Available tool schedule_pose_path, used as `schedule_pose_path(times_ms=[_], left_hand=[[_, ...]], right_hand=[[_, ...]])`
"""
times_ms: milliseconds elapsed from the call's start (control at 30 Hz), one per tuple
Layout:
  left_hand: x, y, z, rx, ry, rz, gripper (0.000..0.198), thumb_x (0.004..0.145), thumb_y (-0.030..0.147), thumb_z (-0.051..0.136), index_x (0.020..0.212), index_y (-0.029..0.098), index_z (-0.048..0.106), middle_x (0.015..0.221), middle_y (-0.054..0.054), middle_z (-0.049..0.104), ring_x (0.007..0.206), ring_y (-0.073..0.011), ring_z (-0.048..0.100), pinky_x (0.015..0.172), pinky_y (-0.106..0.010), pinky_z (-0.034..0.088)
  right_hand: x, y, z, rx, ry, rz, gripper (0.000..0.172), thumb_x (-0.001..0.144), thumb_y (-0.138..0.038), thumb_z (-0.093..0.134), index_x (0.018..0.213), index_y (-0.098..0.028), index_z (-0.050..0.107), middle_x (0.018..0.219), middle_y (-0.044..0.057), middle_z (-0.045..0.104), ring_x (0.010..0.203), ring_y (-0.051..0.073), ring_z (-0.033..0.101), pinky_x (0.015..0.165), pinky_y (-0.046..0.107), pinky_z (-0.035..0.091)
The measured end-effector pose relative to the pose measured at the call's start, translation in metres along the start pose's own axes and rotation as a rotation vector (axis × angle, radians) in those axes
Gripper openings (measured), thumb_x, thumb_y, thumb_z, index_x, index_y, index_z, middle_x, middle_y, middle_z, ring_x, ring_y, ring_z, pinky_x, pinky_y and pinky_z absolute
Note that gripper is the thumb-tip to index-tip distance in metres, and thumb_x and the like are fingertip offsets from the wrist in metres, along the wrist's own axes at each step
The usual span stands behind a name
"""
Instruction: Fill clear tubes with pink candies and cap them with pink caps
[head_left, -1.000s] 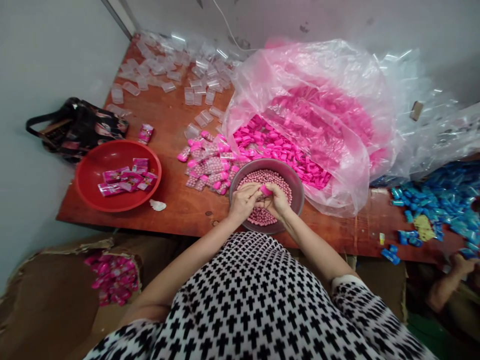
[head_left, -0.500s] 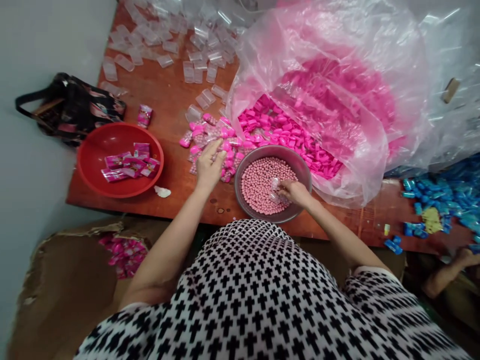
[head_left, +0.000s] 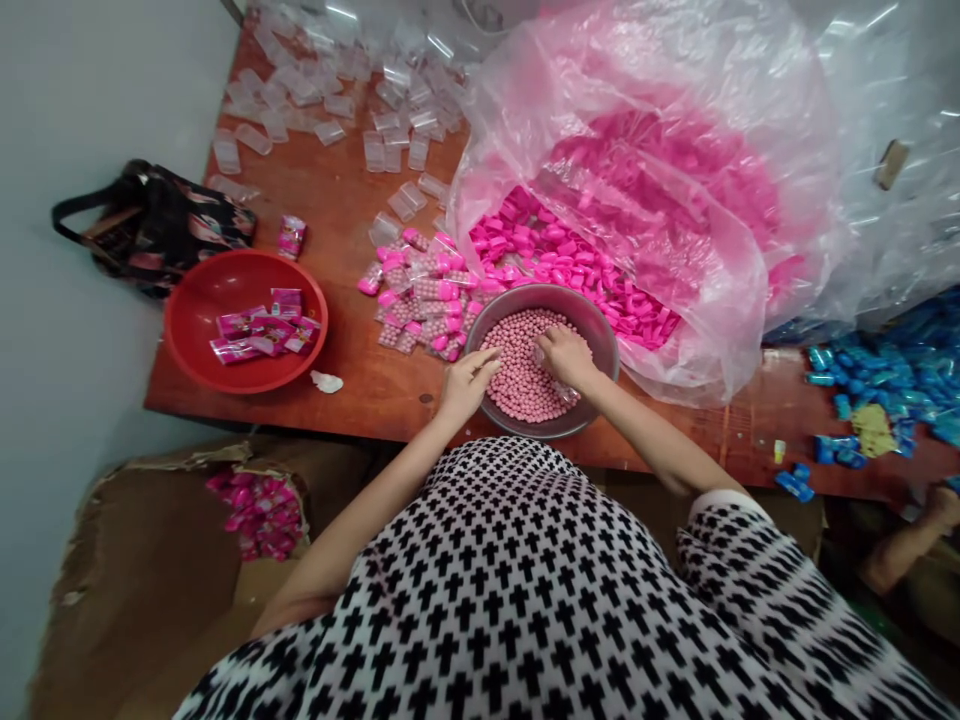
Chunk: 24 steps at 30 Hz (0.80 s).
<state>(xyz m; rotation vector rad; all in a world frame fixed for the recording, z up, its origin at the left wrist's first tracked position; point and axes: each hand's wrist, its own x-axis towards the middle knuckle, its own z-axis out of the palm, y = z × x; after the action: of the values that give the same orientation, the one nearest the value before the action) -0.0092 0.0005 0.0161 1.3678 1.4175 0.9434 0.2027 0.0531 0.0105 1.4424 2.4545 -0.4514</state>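
A grey bowl of small pink beads stands at the front edge of the table. My right hand is inside it, low over the beads, with its fingers closed on a small clear plastic container that they partly cover. At the bowl's left rim, my left hand has thumb and fingers apart and nothing visible between them. Just beyond lies a pile of bead-filled clear containers with pink caps. Loose pink caps spill from a large plastic bag behind the bowl.
On the left are a red bowl with pink packets and a black handbag. Empty clear containers cover the far table. Blue pieces lie right, near another person's hand. A cardboard box stands below.
My left hand has come from the pile of filled containers to the bowl's left rim. My right hand has shifted slightly left and away from me within the bowl.
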Motion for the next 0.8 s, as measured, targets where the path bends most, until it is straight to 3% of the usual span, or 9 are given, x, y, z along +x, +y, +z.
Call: schedule_pose_path(times_ms=[67, 167, 233, 300, 367, 433, 533, 633, 800], left_hand=[[-0.001, -0.001, -0.004, -0.005, 0.013, -0.003, 0.029, 0.083, 0.034, 0.057, 0.103, 0.018, 0.07, 0.106, -0.007, 0.071, 0.099, -0.0198, 0.066, 0.095, -0.036, 0.048], [-0.003, -0.002, -0.011, -0.012, 0.033, -0.009, 0.029, 0.083, 0.035, 0.058, 0.103, 0.017, 0.07, 0.107, -0.008, 0.071, 0.1, -0.0204, 0.065, 0.095, -0.036, 0.048], [-0.003, -0.004, -0.018, -0.008, 0.057, -0.018, 0.03, 0.083, 0.034, 0.058, 0.104, 0.016, 0.07, 0.108, -0.009, 0.071, 0.101, -0.0208, 0.065, 0.095, -0.036, 0.048], [-0.002, -0.006, -0.023, 0.005, 0.09, -0.035, 0.03, 0.083, 0.032, 0.057, 0.105, 0.016, 0.069, 0.108, -0.008, 0.071, 0.1, -0.0205, 0.065, 0.093, -0.036, 0.048], [-0.001, -0.007, -0.026, 0.029, 0.117, -0.039, 0.029, 0.083, 0.03, 0.056, 0.106, 0.016, 0.069, 0.109, -0.007, 0.07, 0.099, -0.0196, 0.065, 0.093, -0.035, 0.049], [0.002, -0.008, -0.026, 0.058, 0.107, -0.024, 0.029, 0.084, 0.027, 0.055, 0.107, 0.017, 0.068, 0.11, -0.006, 0.07, 0.101, -0.0189, 0.064, 0.095, -0.034, 0.048], [0.005, -0.009, -0.017, 0.077, -0.014, -0.02, 0.035, 0.081, 0.023, 0.058, 0.116, 0.018, 0.064, 0.117, -0.007, 0.067, 0.104, -0.02, 0.063, 0.096, -0.035, 0.047], [0.008, -0.01, -0.003, 0.026, -0.183, -0.075, 0.047, 0.075, 0.023, 0.064, 0.122, 0.019, 0.06, 0.121, -0.008, 0.065, 0.105, -0.0226, 0.063, 0.095, -0.037, 0.048], [0.015, -0.005, 0.02, -0.151, -0.225, -0.116, 0.039, 0.074, 0.028, 0.066, 0.111, 0.017, 0.067, 0.112, -0.008, 0.069, 0.104, -0.0241, 0.064, 0.097, -0.041, 0.047]], right_hand=[[0.02, -0.006, 0.0, -0.072, -0.001, -0.067, 0.033, 0.094, -0.016, 0.031, 0.11, -0.008, 0.059, 0.11, 0.019, 0.057, 0.107, 0.027, 0.046, 0.09, 0.038, 0.035], [0.037, -0.028, 0.015, -0.093, -0.118, -0.273, 0.034, 0.094, -0.011, 0.029, 0.106, -0.004, 0.06, 0.107, 0.02, 0.058, 0.103, 0.026, 0.048, 0.087, 0.038, 0.036], [0.038, -0.042, 0.029, -0.054, -0.19, -0.415, 0.034, 0.094, -0.011, 0.029, 0.108, -0.004, 0.059, 0.107, 0.019, 0.059, 0.099, 0.023, 0.051, 0.085, 0.035, 0.037], [0.033, -0.048, 0.042, 0.029, -0.227, -0.463, 0.031, 0.094, -0.013, 0.033, 0.11, -0.006, 0.059, 0.108, 0.017, 0.059, 0.096, 0.02, 0.053, 0.083, 0.032, 0.039], [0.025, -0.046, 0.049, 0.185, -0.218, -0.41, 0.026, 0.09, -0.016, 0.046, 0.11, -0.009, 0.059, 0.108, 0.014, 0.06, 0.094, 0.018, 0.055, 0.082, 0.029, 0.041], [0.018, -0.038, 0.051, 0.445, -0.154, -0.301, 0.032, 0.081, -0.021, 0.062, 0.111, -0.011, 0.06, 0.106, 0.011, 0.061, 0.094, 0.018, 0.055, 0.084, 0.029, 0.042], [0.007, -0.025, 0.045, 0.924, -0.028, -0.118, 0.049, 0.069, -0.031, 0.074, 0.112, -0.014, 0.06, 0.101, 0.005, 0.063, 0.094, 0.019, 0.056, 0.088, 0.033, 0.043], [-0.004, -0.019, 0.032, 1.272, 0.041, -0.062, 0.053, 0.065, -0.037, 0.076, 0.112, -0.018, 0.061, 0.104, 0.003, 0.064, 0.1, 0.02, 0.057, 0.094, 0.036, 0.042], [-0.02, -0.013, 0.007, 1.38, 0.155, -0.077, 0.059, 0.063, -0.042, 0.078, 0.115, -0.022, 0.06, 0.113, 0.004, 0.063, 0.106, 0.021, 0.057, 0.097, 0.036, 0.042]])
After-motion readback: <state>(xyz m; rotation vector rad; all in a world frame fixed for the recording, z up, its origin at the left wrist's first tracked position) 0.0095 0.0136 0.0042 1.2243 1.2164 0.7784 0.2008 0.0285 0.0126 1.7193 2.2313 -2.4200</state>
